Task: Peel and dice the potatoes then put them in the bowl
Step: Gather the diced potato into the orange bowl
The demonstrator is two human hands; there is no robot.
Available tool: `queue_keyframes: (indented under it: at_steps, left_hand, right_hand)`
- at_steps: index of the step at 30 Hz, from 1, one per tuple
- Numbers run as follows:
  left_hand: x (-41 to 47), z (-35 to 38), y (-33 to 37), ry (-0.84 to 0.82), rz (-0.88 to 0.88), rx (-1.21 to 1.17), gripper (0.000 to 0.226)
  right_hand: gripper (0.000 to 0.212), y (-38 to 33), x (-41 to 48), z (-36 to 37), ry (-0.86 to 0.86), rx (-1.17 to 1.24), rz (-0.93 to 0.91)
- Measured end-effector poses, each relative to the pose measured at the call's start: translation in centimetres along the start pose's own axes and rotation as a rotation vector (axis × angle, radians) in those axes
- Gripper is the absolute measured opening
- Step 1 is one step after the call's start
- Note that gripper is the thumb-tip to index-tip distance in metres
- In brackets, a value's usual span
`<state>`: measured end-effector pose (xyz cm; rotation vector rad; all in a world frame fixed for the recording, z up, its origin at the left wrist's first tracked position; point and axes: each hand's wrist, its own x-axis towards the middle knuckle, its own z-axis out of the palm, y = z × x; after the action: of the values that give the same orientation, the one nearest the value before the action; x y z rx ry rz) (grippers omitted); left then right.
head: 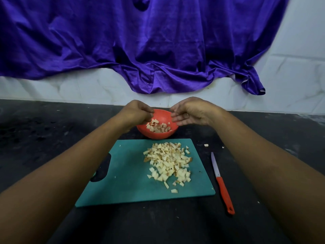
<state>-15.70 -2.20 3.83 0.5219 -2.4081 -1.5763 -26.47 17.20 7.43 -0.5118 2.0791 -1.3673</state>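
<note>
— Teal cutting board (130, 182), that's the middle of the head view. What's on it?

— A heap of diced potato (168, 162), pale cubes with some brown skin edges, on the board's right half. A few loose cubes trail off towards 6 o'clock of the heap.

— And the bowl?

— The orange-red bowl (166, 114) stands on the dark counter (44, 129) at 12 o'clock from the board, just beside its far edge. It holds a smaller share of potato pieces (158, 128), lying in the bottom.

— The hands?

— Both are over the bowl. The left hand (139, 111) is at the bowl's 9 o'clock rim, fingers bent down and bunched together above the pieces. I cannot tell whether it pinches any cubes. The right hand (191, 111) is at the 3 o'clock rim, fingers nearly straight and pointing towards the left hand. It is open, with nothing in it. The two hands are near each other but apart.

— The knife?

— The knife (222, 182), with a pale blade and an orange-red handle, lies flat on the counter at 3 o'clock of the board. The blade points away from the person, and no hand touches it. One stray cube (206, 145) sits on the counter at about 2 o'clock of the board.

— Behind all that?

— At 12 o'clock, a white tiled wall (299, 59), mostly covered by a creased purple cloth (140, 41).
</note>
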Motion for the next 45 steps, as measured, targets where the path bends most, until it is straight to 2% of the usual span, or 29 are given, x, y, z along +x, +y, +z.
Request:
queue_keyframes:
  at_steps: [3,5,7,9,11,16,26,33,40,45]
  left_hand:
    - [-3.7,-0.5,-0.6,-0.147,0.010,0.072,0.020]
    - [-5.6,-0.5,-1.1,-0.297,-0.016,0.249,0.037]
    - [-6.9,0.0,-1.4,-0.434,-0.106,0.429,0.068]
    - [-7.6,0.7,-1.6,-0.493,-0.180,0.515,0.098]
    - [-8.1,1.7,-1.2,-0.500,-0.198,0.572,0.109]
    - [-8.7,3.7,-0.2,-0.433,-0.202,0.632,0.102]
    - [-8.4,4.6,-1.3,-0.312,-0.207,0.290,0.070]
    - [-8.1,4.1,-1.7,-0.308,-0.189,0.038,0.066]
    - [-7.9,3.9,-1.3,-0.290,-0.180,-0.085,0.046]
    - [-8.0,4.1,-1.1,-0.277,-0.176,-0.138,0.036]
  right_hand:
    - [0.030,1.7,-2.9,-0.5,-0.101,-0.295,0.010]
    - [0.055,3.0,-4.5,-0.4,-0.197,-0.494,0.073]
    - [0.090,4.0,-5.7,0.1,-0.282,-0.631,0.161]
    - [0.109,4.5,-6.5,1.1,-0.332,-0.749,0.227]
    - [0.113,4.7,-7.0,2.3,-0.334,-0.855,0.231]
    - [0.112,4.9,-7.0,5.2,-0.222,-0.947,0.163]
    - [0.085,5.4,-6.9,7.2,-0.094,-0.641,0.071]
    - [0.040,5.0,-6.6,6.8,-0.066,-0.400,0.062]
    - [0.036,5.1,-6.6,6.1,-0.048,-0.038,0.117]
    - [0.038,5.1,-6.9,5.7,-0.065,0.093,0.159]
